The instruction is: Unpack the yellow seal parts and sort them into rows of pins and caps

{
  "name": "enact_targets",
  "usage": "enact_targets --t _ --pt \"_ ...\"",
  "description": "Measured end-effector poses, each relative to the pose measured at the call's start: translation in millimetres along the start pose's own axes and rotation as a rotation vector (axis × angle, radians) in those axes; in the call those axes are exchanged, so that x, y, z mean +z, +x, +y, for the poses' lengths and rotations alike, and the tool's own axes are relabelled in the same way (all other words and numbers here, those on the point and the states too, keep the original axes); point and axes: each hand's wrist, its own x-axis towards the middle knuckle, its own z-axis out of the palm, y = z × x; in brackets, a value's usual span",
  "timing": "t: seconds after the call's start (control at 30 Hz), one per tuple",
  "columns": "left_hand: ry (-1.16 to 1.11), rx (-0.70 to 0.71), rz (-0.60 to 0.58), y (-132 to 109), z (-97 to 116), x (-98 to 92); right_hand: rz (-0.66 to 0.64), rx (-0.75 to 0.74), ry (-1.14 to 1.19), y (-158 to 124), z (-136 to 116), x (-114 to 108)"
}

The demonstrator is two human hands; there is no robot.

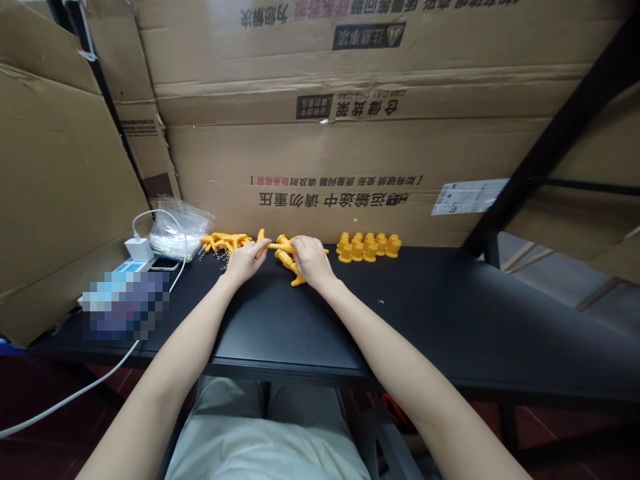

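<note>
At the left of the dark counter (285,333), a white charger (140,250) stands near a clear plastic bag (177,223). Next comes a pile of yellow branched pieces (223,240) with small chains below it. The left hand (243,262) pinches a yellow stick (261,236), which reaches across to the right hand (313,262), its fingers curled over the far part. More yellow parts (287,259) lie just beside that hand. Farther right, short yellow cups (369,249) stand grouped before the cardboard (320,147).

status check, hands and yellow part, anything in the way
Left hand, right hand gripping. Yellow part between them. Loose yellow pieces close by right hand, might crowd it.
</note>
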Motion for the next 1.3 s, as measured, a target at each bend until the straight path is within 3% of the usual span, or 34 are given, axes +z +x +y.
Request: enact_targets --t 0.37,0.7,0.97,1.3 --pt "0.018 -0.071 -0.009 -1 4 -4.9 -0.121 -0.016 -0.073 -1 -4 -8" --pt "0.113 -0.14 -0.048 3 12 -4.2 -0.044 0.018 -0.093 2 -3 -10" --pt "0.063 -0.18 -0.058 2 0 -4.4 -0.107 -0.092 -0.03 0 -4 -9" --pt "0.06 -0.187 -0.058 2 3 -4.7 -0.159 -0.03 -0.116 1 -8 -6"
